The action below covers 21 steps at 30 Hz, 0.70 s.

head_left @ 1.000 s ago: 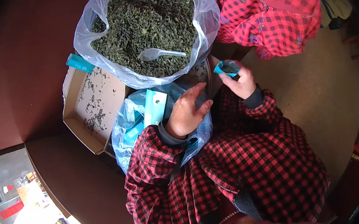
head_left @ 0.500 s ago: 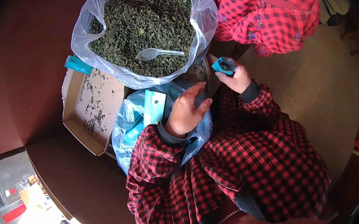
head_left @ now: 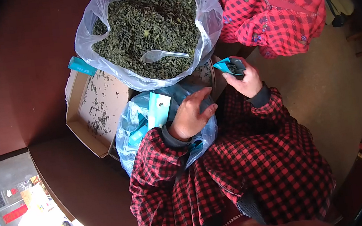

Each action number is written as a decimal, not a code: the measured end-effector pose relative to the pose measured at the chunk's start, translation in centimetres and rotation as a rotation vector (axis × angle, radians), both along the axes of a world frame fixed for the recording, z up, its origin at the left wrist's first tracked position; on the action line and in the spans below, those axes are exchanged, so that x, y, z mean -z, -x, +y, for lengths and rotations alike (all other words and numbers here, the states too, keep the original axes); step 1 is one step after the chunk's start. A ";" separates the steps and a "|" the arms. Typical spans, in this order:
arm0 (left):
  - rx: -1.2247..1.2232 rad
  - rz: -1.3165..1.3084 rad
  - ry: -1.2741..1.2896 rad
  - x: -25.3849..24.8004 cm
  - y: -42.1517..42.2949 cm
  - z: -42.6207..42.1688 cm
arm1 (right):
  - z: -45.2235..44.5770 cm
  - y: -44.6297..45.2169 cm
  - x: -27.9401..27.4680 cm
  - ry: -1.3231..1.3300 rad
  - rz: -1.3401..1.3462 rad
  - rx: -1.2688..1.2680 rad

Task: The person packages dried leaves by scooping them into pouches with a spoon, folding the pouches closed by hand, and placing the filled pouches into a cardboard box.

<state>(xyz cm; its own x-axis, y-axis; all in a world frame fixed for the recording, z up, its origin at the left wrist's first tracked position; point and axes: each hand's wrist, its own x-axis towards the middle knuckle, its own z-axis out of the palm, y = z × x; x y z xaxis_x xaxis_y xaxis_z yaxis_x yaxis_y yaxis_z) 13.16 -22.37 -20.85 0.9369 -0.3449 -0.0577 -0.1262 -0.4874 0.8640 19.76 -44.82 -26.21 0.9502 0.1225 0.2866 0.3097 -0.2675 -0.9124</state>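
Note:
My right hand (head_left: 248, 79) is closed around a small teal pouch (head_left: 224, 65), whose open mouth shows dark leaves inside. Over a bluish plastic bag (head_left: 128, 156) rests my left hand (head_left: 190, 117), fingers apart and nothing in its grasp. Beside that hand, a light-blue packet (head_left: 158, 110) stands out of the bag, with other teal packets (head_left: 136, 136) lower down. A large clear bag (head_left: 82, 37) full of dried dark-green leaves (head_left: 149, 23) lies beyond, and a clear plastic spoon (head_left: 164, 54) rests on the leaves.
At the left is a cardboard box (head_left: 83, 132) with leaf scraps on its bottom. A teal packet (head_left: 81, 66) lies against the big bag's left side. Red checked cloth (head_left: 277, 19) covers something at the upper right. Brown floor (head_left: 319, 89) shows at the right.
The teal pouch has turned in my right hand, its pointed corner now facing left. My left hand keeps its pose over the bag. The whole view has shifted slightly.

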 end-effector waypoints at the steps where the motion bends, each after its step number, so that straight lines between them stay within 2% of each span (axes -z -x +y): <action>1: 0.009 -0.010 -0.008 0.2 0.1 0.0 | -0.1 -0.3 1.4 0.017 0.025 -0.017; 3: 0.022 -0.033 -0.022 0.4 0.1 0.1 | -0.3 -0.8 3.9 0.052 0.073 -0.055; 6: 0.024 -0.019 -0.025 0.4 0.2 0.3 | -0.4 -0.1 0.4 0.122 -0.030 -0.021; 8: 0.037 -0.024 -0.025 0.3 0.1 0.2 | -0.5 -0.1 0.2 0.158 -0.091 0.009; 11: 0.042 -0.027 -0.020 0.2 0.0 0.1 | 0.0 -0.9 1.1 0.508 0.048 0.034; 15: 0.047 -0.019 -0.049 0.1 0.1 0.2 | -0.6 -0.1 0.5 0.301 -0.108 0.029; 18: 0.047 -0.013 -0.025 0.4 0.1 0.1 | -0.1 -0.9 3.1 0.314 -0.067 0.052; 21: 0.063 -0.009 -0.008 0.3 -0.2 0.0 | -0.4 -1.1 2.3 0.314 -0.037 0.053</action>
<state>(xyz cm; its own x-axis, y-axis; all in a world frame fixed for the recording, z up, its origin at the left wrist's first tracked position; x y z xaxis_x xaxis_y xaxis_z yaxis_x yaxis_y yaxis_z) 13.39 -22.36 -21.11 0.9138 -0.4028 -0.0522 -0.1649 -0.4854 0.8586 20.89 -45.19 -28.50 0.9473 0.1614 0.2767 0.3191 -0.5507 -0.7713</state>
